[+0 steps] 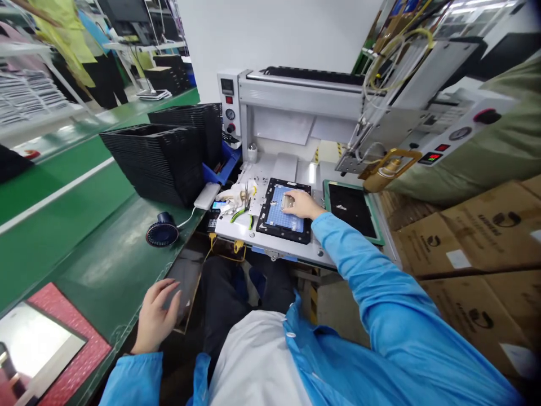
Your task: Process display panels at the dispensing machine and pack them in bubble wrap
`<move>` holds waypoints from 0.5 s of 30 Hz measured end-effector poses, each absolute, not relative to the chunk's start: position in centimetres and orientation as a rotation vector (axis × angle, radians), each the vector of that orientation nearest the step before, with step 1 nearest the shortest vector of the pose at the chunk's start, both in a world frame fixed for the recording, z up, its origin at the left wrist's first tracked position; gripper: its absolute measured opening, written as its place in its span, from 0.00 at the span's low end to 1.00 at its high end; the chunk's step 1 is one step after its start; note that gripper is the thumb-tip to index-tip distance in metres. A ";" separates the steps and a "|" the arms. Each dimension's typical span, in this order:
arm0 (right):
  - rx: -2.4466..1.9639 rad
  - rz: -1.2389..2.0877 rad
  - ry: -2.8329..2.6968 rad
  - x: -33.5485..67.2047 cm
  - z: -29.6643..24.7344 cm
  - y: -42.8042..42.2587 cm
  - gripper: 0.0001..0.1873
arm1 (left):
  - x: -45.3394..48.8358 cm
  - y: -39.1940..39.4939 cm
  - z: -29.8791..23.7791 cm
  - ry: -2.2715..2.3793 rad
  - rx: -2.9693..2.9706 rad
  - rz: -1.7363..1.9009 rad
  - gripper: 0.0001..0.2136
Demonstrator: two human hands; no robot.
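My right hand [301, 204] reaches forward and rests on a small pale part lying on the blue panel [279, 217] inside a black fixture tray [265, 217] on the machine's work plate; its fingers are bent over the part. My left hand [155, 316] hovers low near my lap at the edge of the green bench, fingers loosely spread and holding nothing. Both sleeves are blue.
A second green-framed black fixture [353, 207] lies right of the tray. Cutters and white cloth [239, 202] lie to its left. Stacked black trays [163, 160], a small fan [162, 232], a red-framed panel [63, 344], cardboard boxes [477, 237] and the dispensing machine [321, 96] surround me.
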State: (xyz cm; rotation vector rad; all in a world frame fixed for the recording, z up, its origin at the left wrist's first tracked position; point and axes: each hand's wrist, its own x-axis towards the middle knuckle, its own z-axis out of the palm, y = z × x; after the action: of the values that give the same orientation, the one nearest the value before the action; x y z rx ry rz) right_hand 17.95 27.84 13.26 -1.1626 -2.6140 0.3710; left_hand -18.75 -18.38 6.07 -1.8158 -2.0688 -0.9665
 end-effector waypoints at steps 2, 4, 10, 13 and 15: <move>-1.172 0.359 -2.625 17.7 13.5 27.5 0.40 | -19.9 -17.4 6.4 -2.087 -1.782 -0.960 0.12; -1.173 0.351 -2.634 17.6 13.7 27.3 0.40 | -21.2 -16.0 6.8 -2.090 -1.744 -0.958 0.13; -1.146 0.366 -2.636 17.4 13.9 27.2 0.40 | -26.1 -13.8 5.3 -2.266 -1.474 -0.930 0.23; -1.163 0.392 -2.629 18.0 14.0 26.7 0.40 | -28.3 -13.9 2.8 -2.440 -1.394 -0.864 0.27; -1.203 0.397 -2.606 18.8 14.6 25.7 0.38 | -29.0 -13.6 1.3 -2.507 -1.380 -0.834 0.27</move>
State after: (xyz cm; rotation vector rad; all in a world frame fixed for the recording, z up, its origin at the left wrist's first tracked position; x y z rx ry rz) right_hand 18.84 25.69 14.64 -1.2027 -2.6058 0.3975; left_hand -28.96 -13.56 1.28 -1.3798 -2.5071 -0.8344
